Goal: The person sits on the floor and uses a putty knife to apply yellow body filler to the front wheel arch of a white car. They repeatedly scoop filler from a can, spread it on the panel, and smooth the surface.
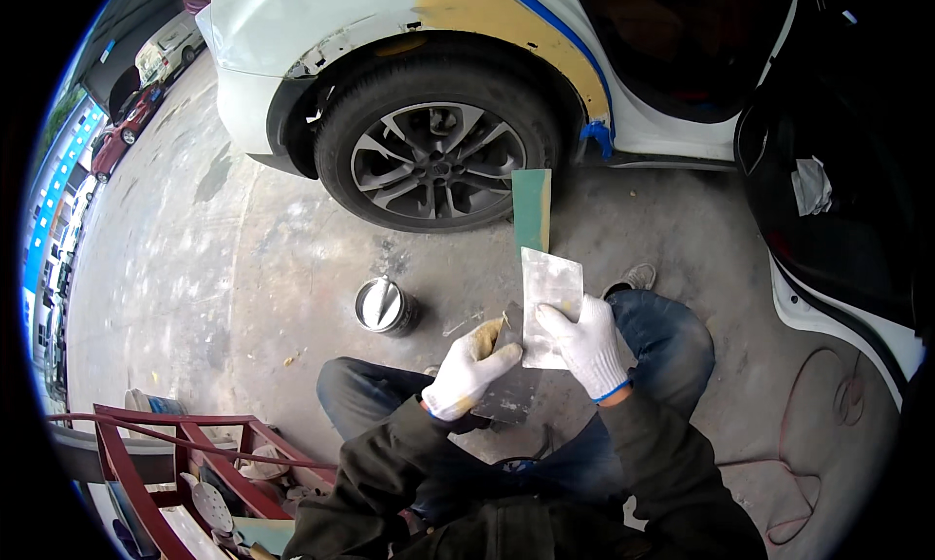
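Observation:
Both my hands wear white work gloves, side by side above my bent knees. My left hand [469, 368] is closed on a dark grey flat plate [508, 396], which hangs below the fingers; yellowish stains mark this glove. My right hand [586, 346] grips a whitish, smudged rectangular sheet [553, 285] with its thumb laid on the face. The two flat pieces meet or overlap at their edges; I cannot tell whether they touch. Just beyond the whitish sheet's far end is a green strip [532, 205] with a tan edge, in front of the car wheel.
A white car [263, 29] stands ahead, its wheel [438, 161] below a yellowish filler patch [487, 13] edged with blue tape. An open metal can [383, 305] is on the concrete floor. Left lies a dark red frame [209, 453] with tools; right, a thin red hose [779, 443].

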Available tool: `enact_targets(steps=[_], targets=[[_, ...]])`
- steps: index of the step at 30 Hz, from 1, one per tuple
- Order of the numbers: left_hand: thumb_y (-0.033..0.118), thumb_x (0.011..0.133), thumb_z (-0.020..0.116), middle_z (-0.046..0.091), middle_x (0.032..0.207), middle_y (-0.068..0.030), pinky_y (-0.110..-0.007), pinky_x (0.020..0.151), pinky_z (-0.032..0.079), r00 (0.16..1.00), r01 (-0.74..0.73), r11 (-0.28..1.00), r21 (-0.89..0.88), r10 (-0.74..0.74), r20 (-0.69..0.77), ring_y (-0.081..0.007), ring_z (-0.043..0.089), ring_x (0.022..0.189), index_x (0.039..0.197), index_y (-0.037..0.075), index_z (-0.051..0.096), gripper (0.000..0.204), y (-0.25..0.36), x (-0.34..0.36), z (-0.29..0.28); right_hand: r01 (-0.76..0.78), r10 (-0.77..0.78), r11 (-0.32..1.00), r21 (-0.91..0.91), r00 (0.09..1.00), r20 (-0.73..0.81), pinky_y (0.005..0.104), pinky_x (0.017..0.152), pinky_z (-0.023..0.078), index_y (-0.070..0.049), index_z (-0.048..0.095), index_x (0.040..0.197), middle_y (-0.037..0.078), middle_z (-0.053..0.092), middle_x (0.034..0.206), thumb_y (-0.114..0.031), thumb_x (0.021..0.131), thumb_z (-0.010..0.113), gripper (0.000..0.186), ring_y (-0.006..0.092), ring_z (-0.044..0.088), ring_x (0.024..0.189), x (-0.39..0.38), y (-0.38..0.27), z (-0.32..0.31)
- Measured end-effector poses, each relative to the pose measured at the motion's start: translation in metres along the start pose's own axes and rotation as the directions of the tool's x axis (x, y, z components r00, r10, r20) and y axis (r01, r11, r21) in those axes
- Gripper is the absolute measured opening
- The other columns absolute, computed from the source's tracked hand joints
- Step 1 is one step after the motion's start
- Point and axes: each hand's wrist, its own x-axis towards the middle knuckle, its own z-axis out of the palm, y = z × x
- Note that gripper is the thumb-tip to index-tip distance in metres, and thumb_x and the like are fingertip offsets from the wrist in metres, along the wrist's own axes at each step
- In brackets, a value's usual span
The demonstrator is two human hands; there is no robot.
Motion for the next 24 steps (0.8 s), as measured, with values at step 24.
enact_targets(steps=[24], targets=[[0.011,0.091,0.067,0.073,0.092,-0.0117,-0.029,0.075,0.053,0.918,-0.128,0.708,0.694,0.349,-0.186,-0.0088,0.063,0.082,0.107,-0.004,0.064,0.022,0.005,-0.013,0.013,-0.006,0.002,0.989,-0.151,1.0,-0.023,0.0345,0.057,0.049,0.008,0.069,0.087,0.016,0.07,0.072,-0.016,0.087,0.069,0.023,0.0211,0.069,0.064,-0.047,-0.001,0.028]])
